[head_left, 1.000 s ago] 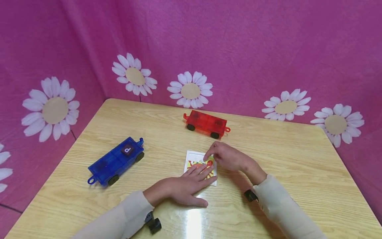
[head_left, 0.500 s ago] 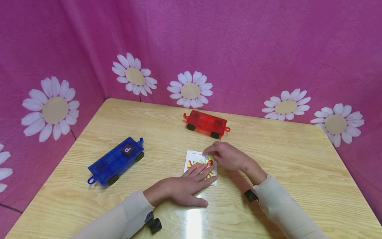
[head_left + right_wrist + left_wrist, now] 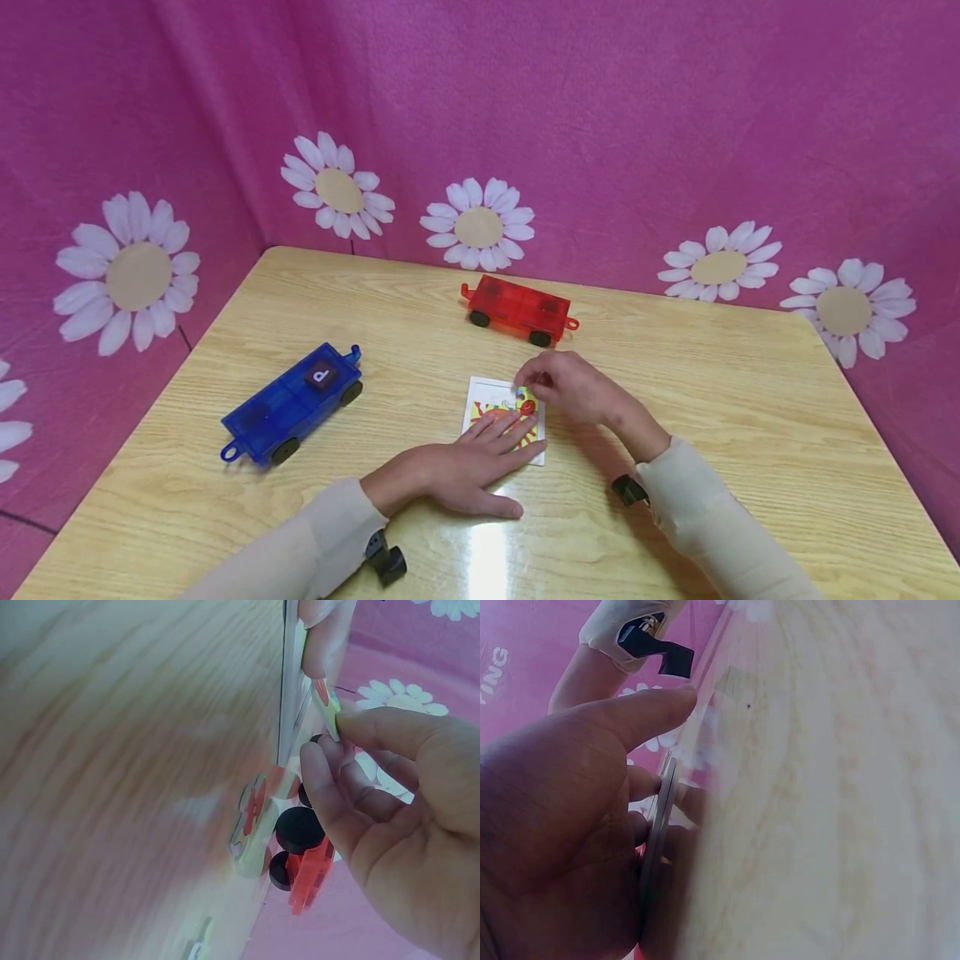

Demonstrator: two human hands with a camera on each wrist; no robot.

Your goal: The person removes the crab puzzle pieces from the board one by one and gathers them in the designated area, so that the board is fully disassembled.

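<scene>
A small white-framed jigsaw puzzle [image 3: 491, 392] with a red and yellow picture lies on the table. My left hand [image 3: 480, 475] rests flat across its lower part, fingers spread; the left wrist view shows the board's thin edge [image 3: 660, 825] beside that hand. At the puzzle's upper right corner, my right hand [image 3: 570, 387] pinches a jigsaw piece [image 3: 326, 709] between thumb and fingers. The piece stands tilted close to the board and left fingertips in the right wrist view. Part of the picture is hidden under the left hand.
A red toy wagon [image 3: 521, 308] stands behind the puzzle. To the left is a blue toy wagon [image 3: 292, 404] carrying a dark tile [image 3: 321, 375] with a white letter. Small loose pieces [image 3: 251, 810] lie on the table in the right wrist view. A pink flowered curtain [image 3: 600, 125] surrounds the table.
My right fingers have shifted slightly up and back, uncovering more of the puzzle's upper right corner with yellow and blue showing. The left hand and both wagons have stayed put.
</scene>
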